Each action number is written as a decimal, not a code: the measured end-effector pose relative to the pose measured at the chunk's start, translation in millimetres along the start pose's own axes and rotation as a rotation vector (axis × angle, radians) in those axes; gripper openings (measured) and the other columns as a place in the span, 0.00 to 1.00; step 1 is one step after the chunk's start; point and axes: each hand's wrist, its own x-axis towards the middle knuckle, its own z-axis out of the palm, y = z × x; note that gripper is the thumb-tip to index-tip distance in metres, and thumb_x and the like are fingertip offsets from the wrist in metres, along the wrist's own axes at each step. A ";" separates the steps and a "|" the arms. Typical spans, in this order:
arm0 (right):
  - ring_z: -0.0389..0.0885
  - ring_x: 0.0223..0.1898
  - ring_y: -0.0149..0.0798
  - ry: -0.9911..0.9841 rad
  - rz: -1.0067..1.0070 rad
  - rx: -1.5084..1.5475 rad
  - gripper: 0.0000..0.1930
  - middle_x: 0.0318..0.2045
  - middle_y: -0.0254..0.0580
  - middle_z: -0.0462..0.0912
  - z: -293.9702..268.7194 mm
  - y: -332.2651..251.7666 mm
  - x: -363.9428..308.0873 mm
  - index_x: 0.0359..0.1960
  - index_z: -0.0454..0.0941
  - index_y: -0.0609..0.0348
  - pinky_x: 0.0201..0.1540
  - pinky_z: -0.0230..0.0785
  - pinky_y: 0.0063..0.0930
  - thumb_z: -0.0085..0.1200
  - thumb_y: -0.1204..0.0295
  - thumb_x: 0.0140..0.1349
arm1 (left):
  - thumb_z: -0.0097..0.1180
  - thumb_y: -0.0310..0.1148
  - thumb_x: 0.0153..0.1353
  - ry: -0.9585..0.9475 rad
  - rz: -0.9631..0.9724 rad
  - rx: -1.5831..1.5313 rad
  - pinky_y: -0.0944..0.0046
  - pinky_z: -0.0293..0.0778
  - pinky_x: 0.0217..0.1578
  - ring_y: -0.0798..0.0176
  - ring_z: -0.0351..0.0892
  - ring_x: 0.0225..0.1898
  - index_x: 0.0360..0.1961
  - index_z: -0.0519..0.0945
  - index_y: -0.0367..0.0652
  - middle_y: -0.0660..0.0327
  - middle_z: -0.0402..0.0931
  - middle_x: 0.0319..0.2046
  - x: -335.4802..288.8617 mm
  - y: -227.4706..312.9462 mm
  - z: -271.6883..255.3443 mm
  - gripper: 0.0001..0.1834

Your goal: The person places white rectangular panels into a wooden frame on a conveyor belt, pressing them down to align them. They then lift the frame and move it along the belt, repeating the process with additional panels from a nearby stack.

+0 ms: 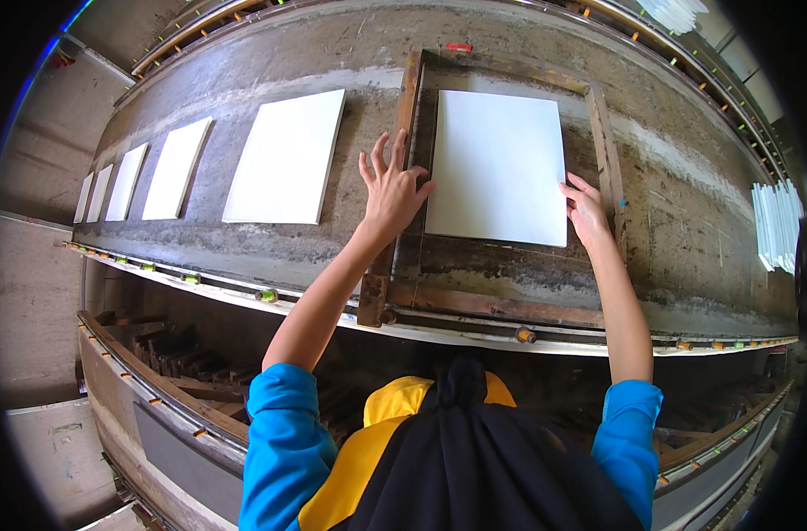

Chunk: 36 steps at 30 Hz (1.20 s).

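And here's the white panel (496, 168) inside the wooden frame (501, 307) on the bench (687, 199), left hand (391, 190) fingers spread, right hand (587, 212) fingers at its right edge, grip unclear—an uneven nudge could skew it!

Rectangular white panel (496, 168): uniform, faint bluish cast. Rectangular brown wooden frame (409, 93) around it: uneven tone, reddish-brown with darker stains. Long grey-brown table surface (687, 248): mottled — blackish patches, whitish streaks. Flat rectangular white panels (284, 157) at left: plain white, matching the framed one. Rolled fabric sleeves (284, 416): solid bright blue. Draped cloth garment (474, 460): black, yellow areas alongside. Small flat object (459, 47) past frame: red — strongest warm colour noted.
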 end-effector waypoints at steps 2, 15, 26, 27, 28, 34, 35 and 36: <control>0.71 0.44 0.34 0.013 0.000 -0.004 0.24 0.43 0.44 0.73 0.9 0.5 -1.3 0.55 0.62 0.64 0.47 0.61 0.28 0.50 0.76 0.55 | 0.58 0.44 0.49 -0.005 -0.003 -0.002 0.33 0.34 0.56 0.46 0.34 0.63 0.30 0.81 0.47 0.57 0.45 0.63 0.0 0.7 -1.0 0.14; 0.70 0.47 0.36 0.009 -0.006 -0.058 0.26 0.47 0.48 0.71 4.1 -0.8 -7.6 0.58 0.56 0.67 0.49 0.62 0.28 0.48 0.75 0.57 | 0.60 0.45 0.46 -0.013 0.009 0.029 0.35 0.33 0.57 0.47 0.34 0.64 0.33 0.82 0.49 0.57 0.43 0.63 -1.9 1.2 -1.0 0.15; 0.75 0.39 0.33 0.039 -0.120 -0.204 0.21 0.39 0.44 0.77 3.5 0.7 -5.7 0.51 0.66 0.69 0.42 0.66 0.25 0.51 0.75 0.54 | 0.61 0.43 0.45 -0.004 0.024 0.029 0.35 0.33 0.57 0.47 0.34 0.64 0.31 0.82 0.50 0.56 0.43 0.63 -2.2 2.4 -1.3 0.13; 0.75 0.38 0.33 0.047 -0.164 -0.295 0.21 0.38 0.44 0.77 4.0 0.2 -4.8 0.49 0.68 0.69 0.41 0.66 0.24 0.51 0.74 0.53 | 0.61 0.43 0.45 0.003 0.031 0.026 0.35 0.34 0.57 0.47 0.34 0.64 0.30 0.82 0.50 0.55 0.42 0.63 -2.7 0.8 -0.7 0.13; 0.76 0.38 0.33 0.055 -0.208 -0.386 0.20 0.37 0.44 0.78 4.7 -0.3 -3.6 0.48 0.69 0.68 0.41 0.66 0.24 0.52 0.74 0.52 | 0.61 0.43 0.45 0.009 0.038 0.022 0.34 0.34 0.57 0.47 0.33 0.64 0.30 0.82 0.50 0.54 0.41 0.63 -3.5 -0.7 0.0 0.12; 0.78 0.34 0.36 0.077 -0.362 -0.696 0.18 0.35 0.46 0.79 -10.0 18.3 19.7 0.41 0.75 0.65 0.38 0.68 0.26 0.56 0.71 0.47 | 0.61 0.44 0.45 0.008 0.026 0.028 0.35 0.35 0.57 0.47 0.35 0.63 0.29 0.82 0.50 0.54 0.43 0.63 -1.3 2.2 -0.3 0.12; 0.78 0.34 0.37 0.096 -0.396 -0.727 0.19 0.35 0.47 0.79 -9.3 20.3 20.6 0.41 0.75 0.65 0.38 0.68 0.27 0.57 0.70 0.47 | 0.61 0.44 0.45 0.008 0.023 0.025 0.35 0.35 0.57 0.47 0.35 0.63 0.29 0.82 0.50 0.54 0.44 0.63 -1.4 2.1 -0.4 0.12; 0.78 0.33 0.38 0.115 -0.429 -0.757 0.19 0.35 0.48 0.79 -9.0 22.1 21.3 0.41 0.75 0.66 0.37 0.68 0.28 0.58 0.70 0.46 | 0.61 0.44 0.45 0.008 0.020 0.021 0.35 0.35 0.57 0.47 0.36 0.63 0.29 0.82 0.50 0.55 0.44 0.62 -1.3 2.1 -0.6 0.12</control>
